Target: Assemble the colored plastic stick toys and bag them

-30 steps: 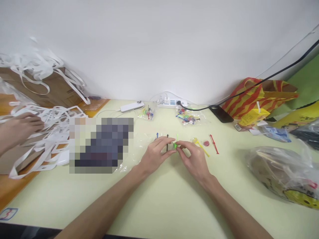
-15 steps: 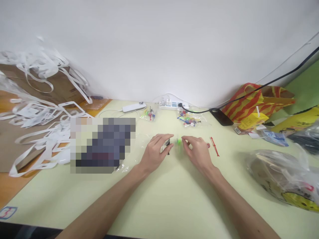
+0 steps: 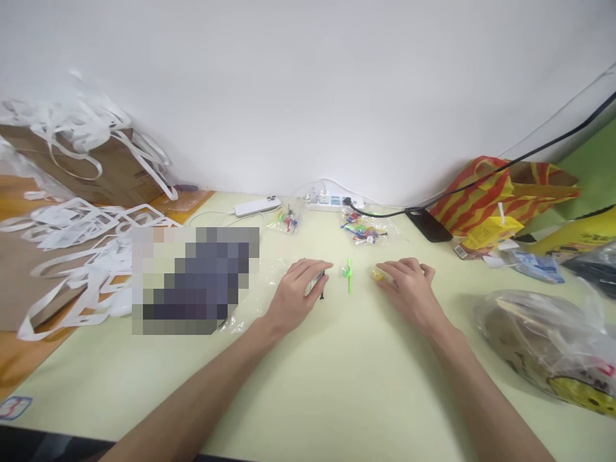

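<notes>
- A pale yellow-green tabletop (image 3: 337, 385) runs up to a white wall, seen from above the person's own two bare forearms.
- The left hand (image 3: 296, 292) rests palm down near the middle of the tabletop, fingers loosely curled, its fingertips at a small black stick piece (image 3: 322, 285); whether it actually grips the piece cannot be told.
- The right hand (image 3: 411, 289) rests palm down to the right, fingers relaxed and holding nothing, its fingertips just beside a small yellow piece (image 3: 376, 274).
- Between the two hands a green toy piece (image 3: 347, 274), with a thin green stem, lies on the tabletop, touched by neither hand.
- Behind them, by the wall, lie two small clear bags of coloured parts (image 3: 363, 230), a white power strip (image 3: 332, 202) and a white phone (image 3: 257, 206).
- A red and yellow striped bag (image 3: 486, 186) sits at far right; a tangle of white paper strips (image 3: 81, 224) lies at left.
</notes>
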Demonstrator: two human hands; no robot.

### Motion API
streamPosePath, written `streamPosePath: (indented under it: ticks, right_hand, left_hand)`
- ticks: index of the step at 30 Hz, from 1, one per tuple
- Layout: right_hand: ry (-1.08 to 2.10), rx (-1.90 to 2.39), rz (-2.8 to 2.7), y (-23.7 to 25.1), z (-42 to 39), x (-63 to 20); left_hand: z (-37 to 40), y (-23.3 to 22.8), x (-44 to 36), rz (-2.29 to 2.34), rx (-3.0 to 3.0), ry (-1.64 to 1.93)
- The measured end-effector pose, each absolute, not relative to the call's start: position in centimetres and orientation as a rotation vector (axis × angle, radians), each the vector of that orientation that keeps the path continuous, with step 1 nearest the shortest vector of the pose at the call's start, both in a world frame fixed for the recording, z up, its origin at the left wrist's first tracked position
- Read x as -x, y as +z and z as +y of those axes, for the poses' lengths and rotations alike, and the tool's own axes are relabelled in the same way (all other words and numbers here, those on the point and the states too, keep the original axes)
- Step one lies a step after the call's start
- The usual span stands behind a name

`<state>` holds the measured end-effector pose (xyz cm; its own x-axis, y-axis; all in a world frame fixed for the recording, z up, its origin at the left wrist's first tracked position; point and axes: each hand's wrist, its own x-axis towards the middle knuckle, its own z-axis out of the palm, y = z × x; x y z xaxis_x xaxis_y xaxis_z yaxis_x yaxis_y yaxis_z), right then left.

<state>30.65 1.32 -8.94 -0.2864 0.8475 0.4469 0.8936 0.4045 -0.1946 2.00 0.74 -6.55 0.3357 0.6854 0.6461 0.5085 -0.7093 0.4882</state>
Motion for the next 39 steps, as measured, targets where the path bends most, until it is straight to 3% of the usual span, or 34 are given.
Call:
streamPosePath:
  ticks: [39]
  right_hand:
    - [0.28, 1.338, -2.447, -5.8, -1.0, -27.6]
  left_hand:
    - [-0.1, -6.1, -2.8, 0.904, -2.569, 1.143]
